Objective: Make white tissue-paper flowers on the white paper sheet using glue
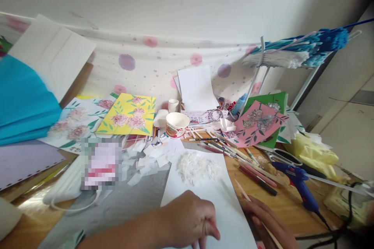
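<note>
My left hand [195,218] is over the lower part of a white sheet of paper [228,210], its fingers curled and pressed together. Anything between those fingertips is hidden. In my right hand [267,218], beside the sheet's right edge, lies a thin pale stick [242,190] with a pointed tip, its kind not clear. A fluffy heap of white paper shreds [198,167] covers the upper part of the sheet, beyond my left hand.
Small white paper pieces [149,159] lie scattered on the grey mat [128,206]. Behind stands a paper bowl [177,124]. Pens and brushes [230,151], scissors [283,157] and a blue glue gun [300,183] with its cord are at right. Flower pictures [130,114] lean at the back.
</note>
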`<action>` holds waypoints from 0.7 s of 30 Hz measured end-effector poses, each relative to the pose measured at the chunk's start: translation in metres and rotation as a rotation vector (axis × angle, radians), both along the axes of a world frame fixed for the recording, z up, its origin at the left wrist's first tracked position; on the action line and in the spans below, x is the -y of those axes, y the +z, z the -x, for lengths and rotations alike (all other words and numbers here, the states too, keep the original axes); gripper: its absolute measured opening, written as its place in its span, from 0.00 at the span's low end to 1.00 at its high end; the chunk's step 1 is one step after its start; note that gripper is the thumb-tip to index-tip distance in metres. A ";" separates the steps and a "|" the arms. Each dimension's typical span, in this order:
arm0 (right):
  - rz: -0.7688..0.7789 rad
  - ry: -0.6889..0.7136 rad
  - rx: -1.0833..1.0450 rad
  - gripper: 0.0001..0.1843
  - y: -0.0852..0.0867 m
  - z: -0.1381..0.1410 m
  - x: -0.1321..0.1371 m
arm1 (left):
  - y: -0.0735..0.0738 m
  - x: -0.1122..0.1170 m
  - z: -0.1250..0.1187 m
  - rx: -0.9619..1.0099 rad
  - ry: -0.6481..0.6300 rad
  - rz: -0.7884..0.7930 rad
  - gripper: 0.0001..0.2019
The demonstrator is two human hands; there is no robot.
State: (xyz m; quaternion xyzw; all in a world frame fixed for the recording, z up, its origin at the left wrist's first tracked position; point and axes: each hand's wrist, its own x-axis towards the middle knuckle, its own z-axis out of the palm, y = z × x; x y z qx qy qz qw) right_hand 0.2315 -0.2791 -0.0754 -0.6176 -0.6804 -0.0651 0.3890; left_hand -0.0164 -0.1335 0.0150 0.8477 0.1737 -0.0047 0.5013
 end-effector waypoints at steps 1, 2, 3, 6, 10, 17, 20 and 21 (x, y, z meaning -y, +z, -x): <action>-0.013 -0.013 -0.002 0.16 0.000 0.002 0.000 | 0.003 0.000 0.004 -0.006 0.011 0.033 0.08; -0.033 -0.021 -0.002 0.16 0.001 0.004 -0.001 | 0.006 0.000 0.009 0.006 0.004 0.012 0.08; -0.053 -0.027 0.007 0.15 0.001 0.006 -0.001 | 0.007 0.000 0.016 0.030 -0.026 -0.059 0.09; -0.095 -0.024 0.079 0.15 0.001 0.009 0.000 | 0.004 0.007 0.041 0.046 -0.121 -0.459 0.08; -0.058 -0.026 0.154 0.16 0.003 0.009 0.003 | -0.014 0.017 0.069 -0.044 -0.078 -0.766 0.09; -0.015 -0.018 0.188 0.16 0.006 0.007 0.003 | -0.025 0.013 0.078 0.078 -0.086 -0.644 0.08; -0.016 -0.025 0.204 0.16 0.004 0.004 0.003 | -0.013 0.008 0.083 0.133 -0.098 -0.541 0.10; -0.017 -0.029 0.202 0.16 0.004 0.003 0.004 | -0.008 0.006 0.088 0.139 -0.112 -0.507 0.11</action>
